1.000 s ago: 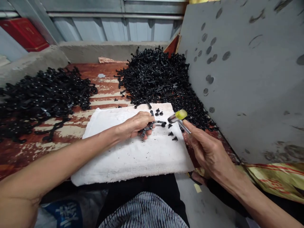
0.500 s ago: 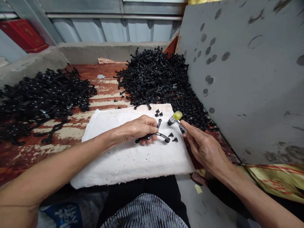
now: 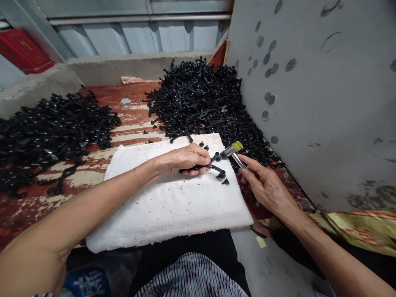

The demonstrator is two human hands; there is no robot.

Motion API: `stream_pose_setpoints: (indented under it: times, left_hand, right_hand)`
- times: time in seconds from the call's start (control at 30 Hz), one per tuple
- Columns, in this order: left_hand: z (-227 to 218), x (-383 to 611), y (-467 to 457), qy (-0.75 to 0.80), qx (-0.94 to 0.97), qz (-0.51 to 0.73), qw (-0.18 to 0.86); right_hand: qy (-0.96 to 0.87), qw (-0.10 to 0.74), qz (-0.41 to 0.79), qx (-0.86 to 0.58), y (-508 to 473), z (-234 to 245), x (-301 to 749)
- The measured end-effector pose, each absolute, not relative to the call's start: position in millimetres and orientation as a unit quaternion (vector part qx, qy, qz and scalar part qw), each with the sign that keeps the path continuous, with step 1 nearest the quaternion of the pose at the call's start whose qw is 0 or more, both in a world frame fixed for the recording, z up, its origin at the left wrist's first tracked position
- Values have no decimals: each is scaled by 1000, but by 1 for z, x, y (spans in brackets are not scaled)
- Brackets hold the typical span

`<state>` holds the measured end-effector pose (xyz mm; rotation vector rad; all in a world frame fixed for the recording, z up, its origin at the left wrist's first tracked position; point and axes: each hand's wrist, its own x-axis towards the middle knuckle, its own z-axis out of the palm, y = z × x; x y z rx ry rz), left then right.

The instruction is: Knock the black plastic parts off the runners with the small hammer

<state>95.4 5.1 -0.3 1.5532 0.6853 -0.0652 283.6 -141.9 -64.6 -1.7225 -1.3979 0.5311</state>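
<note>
My left hand point(image 3: 193, 159) is closed around a black plastic bracket with curved arms point(image 3: 218, 170), low over a white cloth point(image 3: 167, 214). Two of the bracket's arms poke out to the right of my fingers; its middle is hidden in my grip. My right hand point(image 3: 261, 181) grips the metal handle of a small mallet point(image 3: 233, 149) with a yellow face and a dark face. The dark face is close to the tip of the bracket's upper arm; whether they touch I cannot tell. Small black plugs point(image 3: 226, 181) lie on the cloth around the bracket.
A large heap of black parts point(image 3: 198, 99) rises behind the cloth, and another heap point(image 3: 55, 128) lies to the left on the worn red board point(image 3: 133, 119). A grey panel point(image 3: 315, 123) stands along the right. A red box point(image 3: 26, 51) is at the far left.
My left hand has shifted the bracket right and slightly up, over the plugs. My right hand has tilted the mallet, bringing its dark face near the bracket's arm. The camera view has shifted slightly.
</note>
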Motion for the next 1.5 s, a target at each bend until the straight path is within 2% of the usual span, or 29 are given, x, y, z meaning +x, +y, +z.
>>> stream_pose_setpoints:
  times: [1.23,1.37,1.5]
  left_hand:
    - [-8,105,10,320,694,-45,643]
    - [-7,107,10,325,698,-43,637]
    - [-5,110,12,334,710,-52,618]
  right_hand:
    - [-557,425,227,-676,-142,-64,285]
    - [-577,417,200,-674,-142,-62,285]
    - [-617,416,130,-655,-149,-40,280]
